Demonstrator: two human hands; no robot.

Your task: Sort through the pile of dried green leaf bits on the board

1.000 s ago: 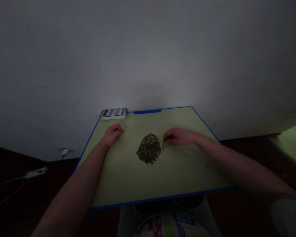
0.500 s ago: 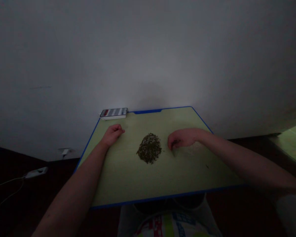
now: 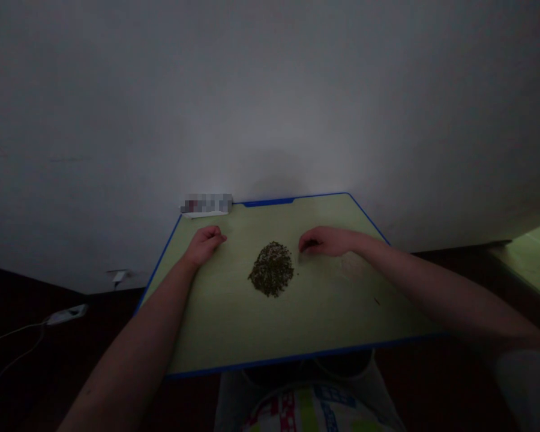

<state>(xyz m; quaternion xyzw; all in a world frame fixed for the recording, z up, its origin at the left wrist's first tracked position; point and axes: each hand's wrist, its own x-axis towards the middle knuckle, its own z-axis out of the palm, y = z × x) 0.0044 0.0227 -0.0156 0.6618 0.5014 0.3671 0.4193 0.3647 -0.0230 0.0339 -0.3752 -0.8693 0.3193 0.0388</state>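
A loose pile of small dark greenish-brown bits, like seeds or dried herbs (image 3: 272, 271), lies on the pale board-like tabletop (image 3: 234, 330). Left of the pile and farther back, my left hand (image 3: 205, 245) rests on the tabletop in a loose fist, with nothing showing in it. My right hand (image 3: 324, 241) is just right of the pile, its fingers curled down and pressed together. A small pale sliver seems to show under those fingertips; its kind is too dim to make out. One stray bit lies between the pile and that hand.
A phone-like device on a white box (image 3: 207, 205), its top blurred, sits at the back left corner against the wall (image 3: 270, 108). A thin dark scrap (image 3: 377, 301) lies at the right. A power strip (image 3: 66, 314) with cables is on the floor at left.
My right hand has moved slightly back and left, closer to the upper right side of the pile. My left hand stays in place.
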